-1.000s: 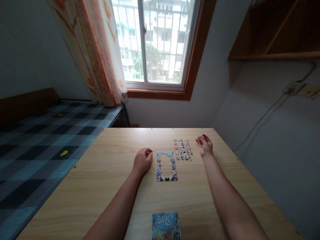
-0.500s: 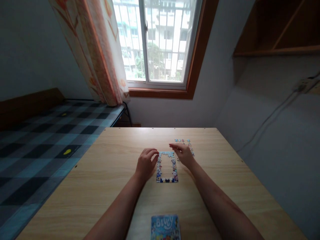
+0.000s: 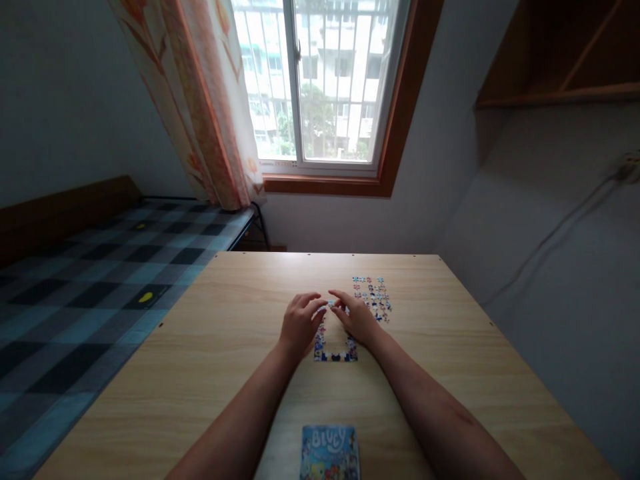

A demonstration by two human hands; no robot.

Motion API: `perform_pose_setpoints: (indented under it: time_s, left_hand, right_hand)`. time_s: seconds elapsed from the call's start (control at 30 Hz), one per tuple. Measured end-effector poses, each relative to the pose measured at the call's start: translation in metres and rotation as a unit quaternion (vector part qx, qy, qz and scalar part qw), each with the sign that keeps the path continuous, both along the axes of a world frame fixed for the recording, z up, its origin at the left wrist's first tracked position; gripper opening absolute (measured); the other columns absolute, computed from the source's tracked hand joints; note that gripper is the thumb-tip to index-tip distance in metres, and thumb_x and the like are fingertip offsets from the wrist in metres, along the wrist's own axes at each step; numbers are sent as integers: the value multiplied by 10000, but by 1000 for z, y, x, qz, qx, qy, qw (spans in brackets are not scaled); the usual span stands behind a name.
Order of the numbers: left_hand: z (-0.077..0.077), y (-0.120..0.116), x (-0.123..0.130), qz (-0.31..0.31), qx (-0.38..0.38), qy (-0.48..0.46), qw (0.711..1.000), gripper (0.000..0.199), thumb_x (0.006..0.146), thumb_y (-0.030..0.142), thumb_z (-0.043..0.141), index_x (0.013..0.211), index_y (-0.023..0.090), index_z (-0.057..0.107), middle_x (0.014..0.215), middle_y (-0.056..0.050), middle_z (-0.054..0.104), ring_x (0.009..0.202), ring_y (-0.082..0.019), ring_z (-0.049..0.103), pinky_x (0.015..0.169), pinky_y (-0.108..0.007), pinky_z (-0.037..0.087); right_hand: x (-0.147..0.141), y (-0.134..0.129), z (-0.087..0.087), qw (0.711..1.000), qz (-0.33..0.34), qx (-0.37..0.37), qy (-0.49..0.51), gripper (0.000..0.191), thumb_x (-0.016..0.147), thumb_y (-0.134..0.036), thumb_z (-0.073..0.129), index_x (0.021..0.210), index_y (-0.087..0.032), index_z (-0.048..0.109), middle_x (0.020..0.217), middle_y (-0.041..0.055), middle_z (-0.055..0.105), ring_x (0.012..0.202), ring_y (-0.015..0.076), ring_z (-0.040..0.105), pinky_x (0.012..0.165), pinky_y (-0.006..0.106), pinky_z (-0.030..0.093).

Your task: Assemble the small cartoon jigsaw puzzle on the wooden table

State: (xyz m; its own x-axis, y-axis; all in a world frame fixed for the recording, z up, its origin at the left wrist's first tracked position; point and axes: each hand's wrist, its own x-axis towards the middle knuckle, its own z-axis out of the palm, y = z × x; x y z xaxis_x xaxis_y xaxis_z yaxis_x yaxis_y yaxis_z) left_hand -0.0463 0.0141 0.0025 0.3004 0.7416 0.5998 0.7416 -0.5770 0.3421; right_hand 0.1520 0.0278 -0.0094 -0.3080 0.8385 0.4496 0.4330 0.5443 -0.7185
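Observation:
A jigsaw puzzle frame [image 3: 336, 357] lies on the table, its border joined around a bare middle. My left hand [image 3: 300, 323] rests at its upper left, fingers loosely curved and thumb apart, holding nothing that I can see. Over the upper right part is my right hand [image 3: 356, 319], thumb and a finger pinched at the top border, apparently on a small puzzle piece that the fingers mostly hide. Its other finger stretches toward my left hand. Both hands cover much of the upper border. Loose puzzle pieces [image 3: 373, 293] lie in rows behind my right hand.
A blue puzzle box [image 3: 330, 453] marked "Bluey" lies near the front of the wooden table [image 3: 225, 320]. A bed with a checked cover [image 3: 115, 267] stands left. Behind are a window [image 3: 335, 87] and a curtain [image 3: 200, 100]; a shelf [image 3: 560, 97] hangs upper right.
My right hand has moved left and down onto the puzzle's upper part, close to my left hand, uncovering more loose pieces. My left hand has shifted slightly right. The view has turned slightly.

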Motion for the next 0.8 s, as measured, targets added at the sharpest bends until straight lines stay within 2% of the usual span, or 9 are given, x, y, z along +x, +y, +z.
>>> perform_pose_setpoints:
  time_s: [0.13,0.23,0.37,0.5,0.6,0.7,0.8]
  left_hand:
    - [-5,1,0,17,15,-28,999,229,949,246,625,1155,267,722,1226,-92,649,1144,-261,585,994,-451,537]
    - [-5,1,1,-10,26,-9,1000,262,948,241,628,1188,287,723,1290,-94,623,1188,-264,566,1014,-468,537]
    - [5,9,5,-52,31,34,998,189,937,250,649,1073,306,768,1274,-89,637,1178,-260,578,1010,-471,547]
    - [20,22,10,-96,33,76,992,123,939,282,655,985,280,770,1256,-93,656,1191,-260,577,1006,-458,543]
    - [26,29,13,-129,34,97,986,129,957,290,627,976,255,750,1260,-104,658,1196,-267,573,1009,-468,533]
    - [23,31,14,-130,33,89,987,120,962,269,614,1000,224,719,1268,-110,657,1200,-274,564,1025,-471,518]
    - [14,31,12,-99,17,56,993,99,948,230,629,1018,209,696,1263,-110,652,1201,-267,556,1035,-453,510]
  right_hand:
    - [3,1,-2,999,-10,38,-13,535,926,-161,603,1439,-295,532,933,30,714,868,215,650,879,392,516]
    - [4,0,-2,999,-9,45,-4,613,914,-169,641,1490,-299,478,908,22,714,873,223,656,916,421,506]
    - [4,-1,-4,999,-12,51,13,627,925,-180,624,1514,-306,449,936,27,719,917,225,658,927,425,509]
    - [6,1,-8,997,-16,6,73,621,939,-225,609,1529,-288,425,916,9,721,888,203,674,910,399,524]
    - [6,2,-8,995,-19,-9,98,591,952,-256,595,1520,-284,437,878,-5,717,858,199,676,906,395,521]
    - [9,2,-2,995,-61,38,68,507,958,-257,586,1459,-290,524,898,17,725,899,229,657,933,426,495]
    - [15,4,4,984,-143,104,23,378,969,-249,558,1337,-279,643,1001,58,736,983,265,625,971,457,454]
